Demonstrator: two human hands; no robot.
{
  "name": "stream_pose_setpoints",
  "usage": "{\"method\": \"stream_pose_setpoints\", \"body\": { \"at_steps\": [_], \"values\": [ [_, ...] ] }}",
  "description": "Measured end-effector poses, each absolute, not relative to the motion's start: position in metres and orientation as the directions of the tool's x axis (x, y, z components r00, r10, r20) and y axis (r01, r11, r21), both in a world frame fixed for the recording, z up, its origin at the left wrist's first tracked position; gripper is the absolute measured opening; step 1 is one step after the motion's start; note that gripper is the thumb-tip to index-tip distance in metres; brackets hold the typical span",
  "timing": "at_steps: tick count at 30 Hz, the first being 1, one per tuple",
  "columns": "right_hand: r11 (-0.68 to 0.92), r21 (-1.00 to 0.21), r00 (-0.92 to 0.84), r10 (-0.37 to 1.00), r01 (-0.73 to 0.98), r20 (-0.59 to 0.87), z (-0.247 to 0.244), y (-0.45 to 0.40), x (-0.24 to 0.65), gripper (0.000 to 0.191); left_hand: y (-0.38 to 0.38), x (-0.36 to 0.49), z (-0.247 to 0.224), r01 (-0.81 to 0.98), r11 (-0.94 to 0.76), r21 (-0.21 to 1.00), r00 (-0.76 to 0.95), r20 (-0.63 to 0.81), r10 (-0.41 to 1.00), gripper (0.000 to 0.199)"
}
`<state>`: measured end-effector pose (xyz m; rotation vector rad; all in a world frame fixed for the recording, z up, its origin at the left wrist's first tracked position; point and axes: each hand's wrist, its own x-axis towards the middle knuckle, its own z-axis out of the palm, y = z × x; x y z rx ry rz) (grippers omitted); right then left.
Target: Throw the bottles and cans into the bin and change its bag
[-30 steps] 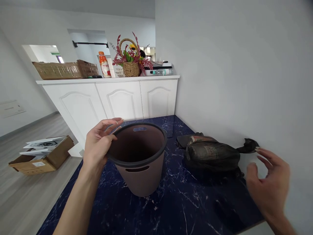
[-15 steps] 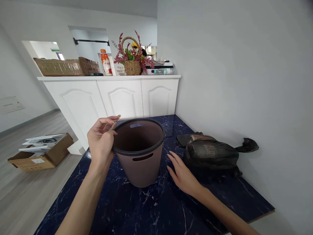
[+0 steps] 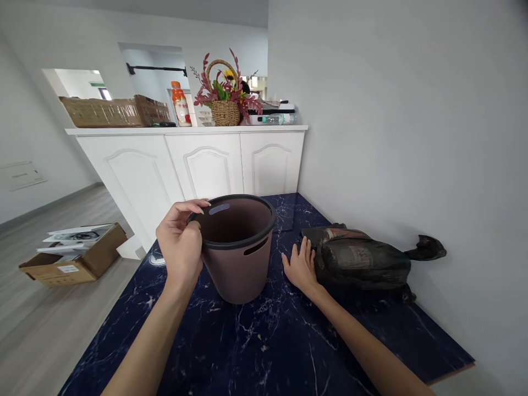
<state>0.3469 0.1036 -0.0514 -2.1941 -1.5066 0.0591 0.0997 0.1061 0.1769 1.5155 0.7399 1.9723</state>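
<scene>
A brown bin (image 3: 237,272) with a black rim stands upright on the dark blue marbled table (image 3: 231,352), its mouth facing up. At the rim's left side, my left hand (image 3: 181,236) has its fingers and thumb closed round the edge. Beside the bin on the right, my right hand (image 3: 301,267) is spread with nothing in it, its fingertips by the near end of a black plastic bag bundle (image 3: 363,261). The bundle lies on its side near the wall.
Behind the table is a white cabinet (image 3: 206,165) bearing a flower basket (image 3: 225,113), an orange-capped bottle (image 3: 180,105), a clear bottle (image 3: 280,119) and a cardboard tray (image 3: 107,112). An open carton (image 3: 78,269) sits on the floor at left.
My left hand has closed on the rim, and the bin has turned slightly and shifted a little away. My right hand has moved forward, nearer the black bag.
</scene>
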Motion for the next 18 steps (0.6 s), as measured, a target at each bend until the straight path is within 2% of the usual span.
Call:
{"method": "stream_pose_setpoints", "body": {
  "at_steps": [5, 8, 18],
  "values": [
    [-0.355, -0.419, 0.464, 0.865, 0.836, 0.193, -0.059, 0.107, 0.347, 0.087, 0.107, 0.096, 0.179, -0.077, -0.65, 0.756, -0.195, 0.628, 0.754, 0.025],
    [-0.352, -0.416, 0.464, 0.862, 0.839, 0.206, -0.06, 0.106, 0.347, 0.087, 0.104, 0.093, 0.186, -0.063, -0.622, 0.78, -0.184, 0.604, 0.776, 0.019],
    [-0.207, -0.465, 0.383, 0.866, 0.861, 0.322, -0.057, 0.1, 0.35, 0.069, 0.085, 0.095, 0.2, 0.031, -0.784, 0.62, -0.183, 0.774, 0.606, 0.018]
  ]
}}
